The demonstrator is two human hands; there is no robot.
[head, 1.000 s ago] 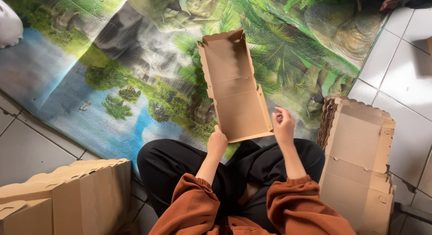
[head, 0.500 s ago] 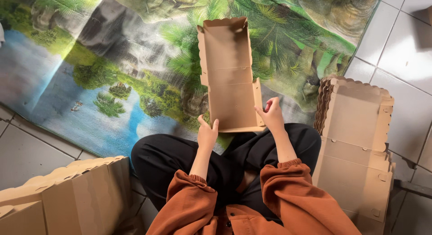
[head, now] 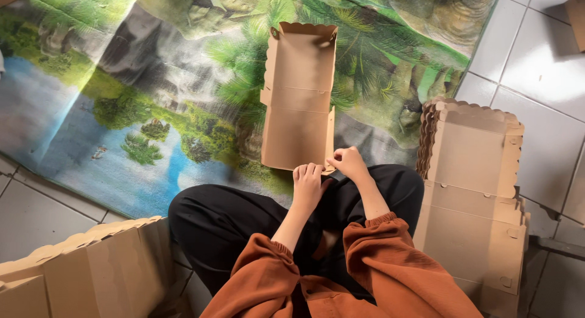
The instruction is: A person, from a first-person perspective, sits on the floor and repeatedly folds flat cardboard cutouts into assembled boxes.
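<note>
- The cardboard box blank [head: 298, 98] lies on the printed landscape mat [head: 122, 111], its near edge at the person's crossed legs.
- The left hand [head: 308, 183] has its fingers curled together over the near edge; the right hand [head: 348, 162] pinches the near right corner flap.
- The board looks light and stiff, but I judge it creases easily; better to hold it at the fold lines.
- 1 stack of flat blanks [head: 475, 190] stands to the right.

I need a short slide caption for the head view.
Both hands, left hand and right hand, grip a cardboard box.
</note>
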